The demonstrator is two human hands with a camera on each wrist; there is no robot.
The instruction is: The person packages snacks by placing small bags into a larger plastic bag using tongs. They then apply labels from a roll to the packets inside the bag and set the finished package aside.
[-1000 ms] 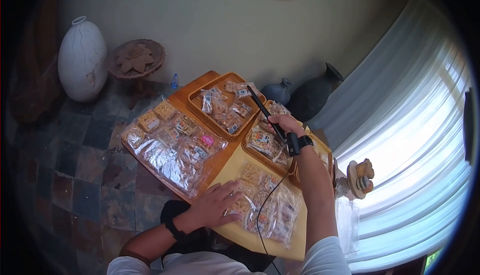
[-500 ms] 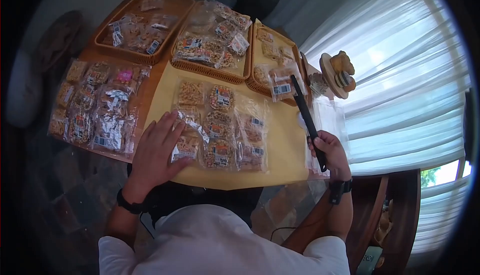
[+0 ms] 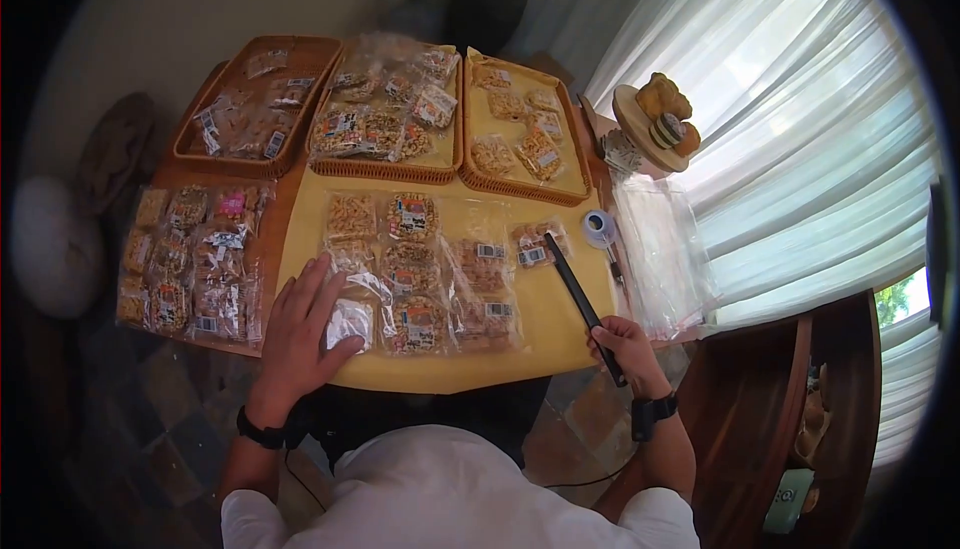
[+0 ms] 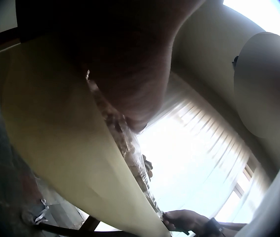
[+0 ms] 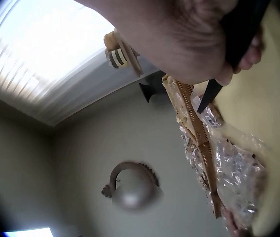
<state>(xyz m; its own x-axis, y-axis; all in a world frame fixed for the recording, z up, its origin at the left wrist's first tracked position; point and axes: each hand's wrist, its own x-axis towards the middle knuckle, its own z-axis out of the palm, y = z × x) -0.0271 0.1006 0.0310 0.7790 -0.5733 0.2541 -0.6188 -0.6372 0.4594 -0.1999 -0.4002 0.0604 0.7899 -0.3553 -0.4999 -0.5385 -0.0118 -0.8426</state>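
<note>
My right hand (image 3: 622, 347) holds long black tongs (image 3: 577, 294) near their back end. Their tips lie on a small clear packet (image 3: 530, 257) with a barcode label, on the yellow cloth (image 3: 555, 314). My left hand (image 3: 303, 324), its fingers extended, rests at the left edge of a large clear plastic bag (image 3: 432, 274) of several packed snack cakes in rows. The right wrist view shows fingers curled round the tongs (image 5: 211, 94). A second filled bag (image 3: 195, 269) lies left of that hand.
Three wicker baskets line the back: the left basket (image 3: 228, 164) and middle basket (image 3: 385, 171) hold many packets, the right basket (image 3: 525, 189) fewer. Flat clear bags (image 3: 665, 259) and a small round white container (image 3: 598, 229) are at the right, near a wooden stand (image 3: 640, 129).
The tongs have come from over the baskets at the back to the cloth right of the large bag, bringing the small packet down with them. The left hand now touches that bag's edge.
</note>
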